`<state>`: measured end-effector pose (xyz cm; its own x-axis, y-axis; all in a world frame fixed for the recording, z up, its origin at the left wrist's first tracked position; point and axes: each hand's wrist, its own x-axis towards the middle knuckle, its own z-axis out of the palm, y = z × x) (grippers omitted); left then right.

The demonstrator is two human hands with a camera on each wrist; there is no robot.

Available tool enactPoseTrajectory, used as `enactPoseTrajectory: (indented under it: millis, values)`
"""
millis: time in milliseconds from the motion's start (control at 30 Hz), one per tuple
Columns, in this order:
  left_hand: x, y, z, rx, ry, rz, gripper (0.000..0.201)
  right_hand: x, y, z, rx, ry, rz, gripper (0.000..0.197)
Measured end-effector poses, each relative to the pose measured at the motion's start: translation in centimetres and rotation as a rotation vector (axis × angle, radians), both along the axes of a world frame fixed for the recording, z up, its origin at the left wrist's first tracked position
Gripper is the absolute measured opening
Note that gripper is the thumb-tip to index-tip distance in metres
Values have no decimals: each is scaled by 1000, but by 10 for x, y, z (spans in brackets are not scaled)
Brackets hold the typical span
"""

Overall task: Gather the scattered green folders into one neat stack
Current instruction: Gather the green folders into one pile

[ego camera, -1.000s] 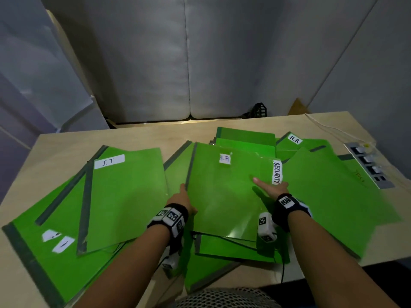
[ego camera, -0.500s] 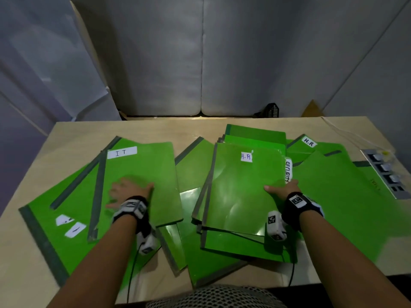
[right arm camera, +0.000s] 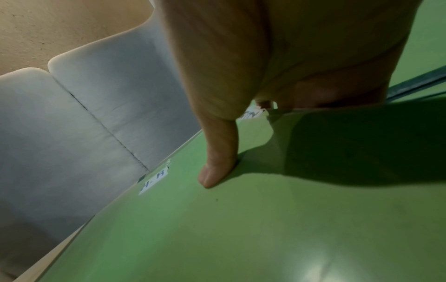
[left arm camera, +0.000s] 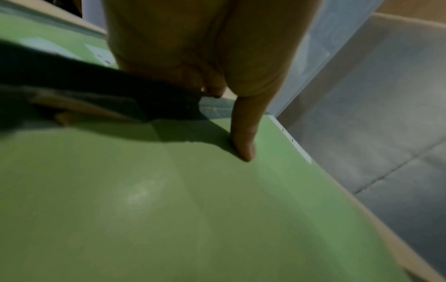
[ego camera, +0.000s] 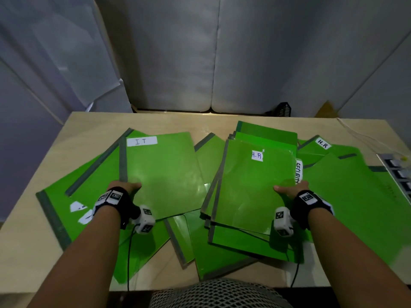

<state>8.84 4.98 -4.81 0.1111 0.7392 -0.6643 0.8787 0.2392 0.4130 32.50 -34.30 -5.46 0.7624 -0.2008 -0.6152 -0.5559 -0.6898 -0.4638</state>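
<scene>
We are now pinching the IT folder (ego camera: 162,174) with our left hand (ego camera: 126,188), newly moved there; right hand (ego camera: 291,191) keeps gripping the H.R folder (ego camera: 255,185) stack.

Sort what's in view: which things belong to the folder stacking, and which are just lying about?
Job: IT folder, gripped by left hand; H.R folder, gripped by right hand; other green folders.

Lying about: power strip, cable, black basket.
</scene>
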Motion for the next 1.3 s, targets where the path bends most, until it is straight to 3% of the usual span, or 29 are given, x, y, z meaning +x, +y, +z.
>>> enactPoseTrajectory:
  millis: [133, 267, 533, 1000, 1100, 1167, 1233, 1300]
  values:
    - [17, -13, 11, 68, -86, -24, 62, 1, -1, 0, -39, 18, 29, 90]
    - [26, -4, 17, 271, -105, -190, 58, 2, 0, 2, -61, 19, 34, 91]
    - [20, 54, 29, 365, 175, -527, 56, 4, 10, 1, 102, -106, -115, 86]
    - [-9, 116, 2, 266, 433, -637, 87, -17, 76, 1, 89, -70, -66, 73]
    - [-15, 136, -10, 249, 414, -610, 93, -15, 83, -4, 90, -16, -38, 84]
    - [-19, 138, -10, 219, 345, -605, 96, 4, 72, -34, 111, -7, -90, 100]
    - [-19, 133, 2, 235, 227, -566, 84, 7, 70, -39, 106, 44, -87, 113]
    - [-15, 128, 17, 253, 132, -526, 69, -3, 77, -29, 104, 84, -72, 96]
